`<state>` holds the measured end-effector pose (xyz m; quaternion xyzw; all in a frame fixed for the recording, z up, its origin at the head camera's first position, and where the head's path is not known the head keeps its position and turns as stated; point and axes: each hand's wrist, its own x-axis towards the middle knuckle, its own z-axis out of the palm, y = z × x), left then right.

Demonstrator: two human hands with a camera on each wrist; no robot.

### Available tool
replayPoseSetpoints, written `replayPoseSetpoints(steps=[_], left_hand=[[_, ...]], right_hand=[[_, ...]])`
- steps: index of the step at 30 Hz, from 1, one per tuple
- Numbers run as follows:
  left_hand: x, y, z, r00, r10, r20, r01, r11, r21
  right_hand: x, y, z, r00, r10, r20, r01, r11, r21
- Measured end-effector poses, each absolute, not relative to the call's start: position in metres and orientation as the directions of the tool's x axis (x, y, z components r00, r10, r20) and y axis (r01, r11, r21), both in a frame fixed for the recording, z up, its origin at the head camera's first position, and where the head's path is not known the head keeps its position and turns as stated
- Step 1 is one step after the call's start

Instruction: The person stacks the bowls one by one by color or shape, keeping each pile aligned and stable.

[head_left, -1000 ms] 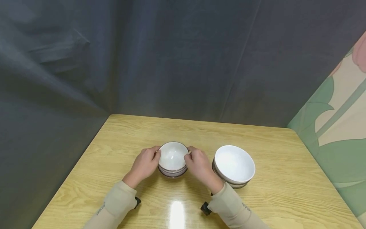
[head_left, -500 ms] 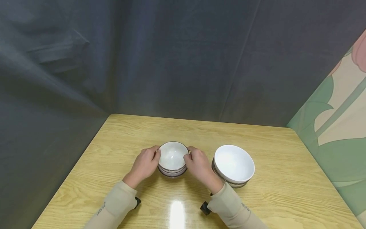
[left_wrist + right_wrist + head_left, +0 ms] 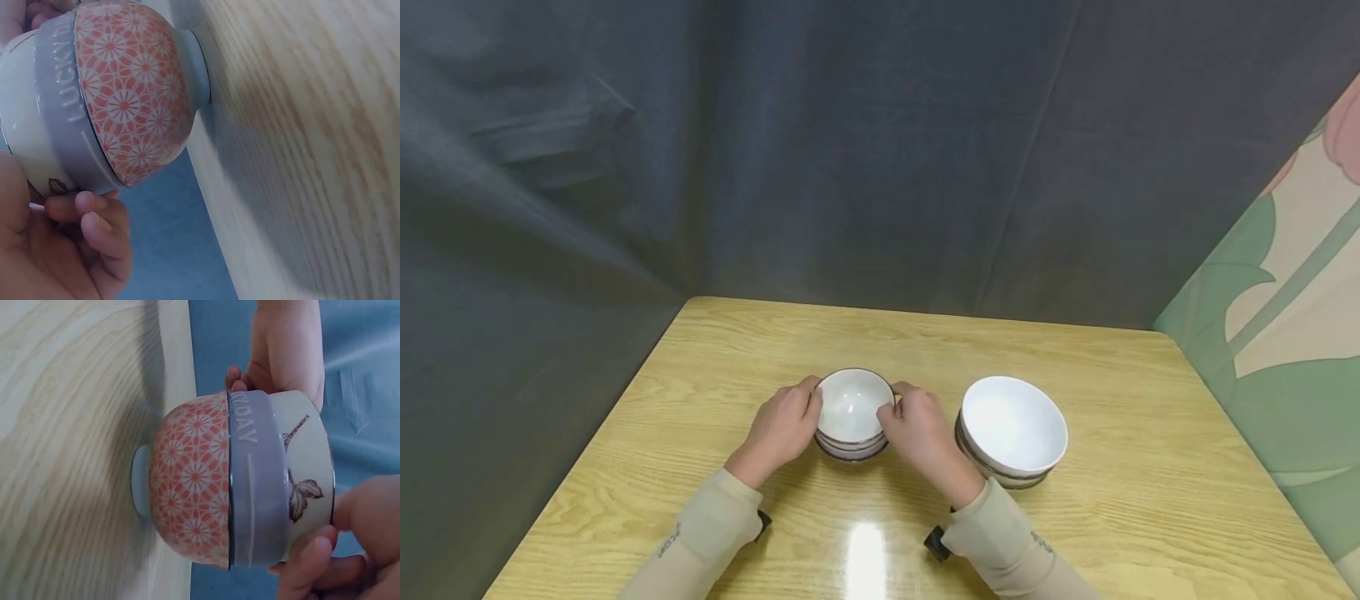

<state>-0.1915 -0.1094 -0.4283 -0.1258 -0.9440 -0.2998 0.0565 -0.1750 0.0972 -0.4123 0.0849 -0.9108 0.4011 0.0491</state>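
Observation:
Three nested bowls stand on the table in the head view's middle. The cream bowl (image 3: 852,406) with a dark rim is on top; brown leaf marks show on its side in the right wrist view. Under it sits a lavender-grey bowl (image 3: 257,481) with raised lettering, and lowest a red bowl (image 3: 134,94) with white flowers, its pale foot on the wood. My left hand (image 3: 781,429) pinches the cream bowl's left edge, thumb at the rim and fingers beneath. Opposite it, my right hand (image 3: 922,433) grips the right edge, its thumb over the rim.
A second stack stands right of my right hand, with a larger white bowl (image 3: 1015,425) tilted on top of darker-rimmed ones. The wooden table (image 3: 1120,517) ends at a dark curtain (image 3: 880,167) behind and at left. A flower-patterned panel (image 3: 1292,333) borders the right.
My right thumb has shifted slightly inward over the cream bowl's rim. Both hands otherwise keep their hold, and the bowl stacks stay in place.

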Motion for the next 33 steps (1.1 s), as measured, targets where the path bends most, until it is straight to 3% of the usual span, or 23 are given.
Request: replayPoseSetpoints(steps=[20, 33], left_hand=[[-0.191, -0.107, -0.42, -0.968, 0.236, 0.087, 0.247, 0.824, 0.509], [-0.192, -0.106, -0.417, -0.962, 0.272, 0.037, 0.25, 0.814, 0.524]], right_hand=[[-0.17, 0.088, -0.417, -0.954, -0.099, 0.282, -0.256, 0.755, -0.603], [-0.169, 0.087, -0.418, -0.959, -0.086, 0.272, -0.237, 0.769, -0.593]])
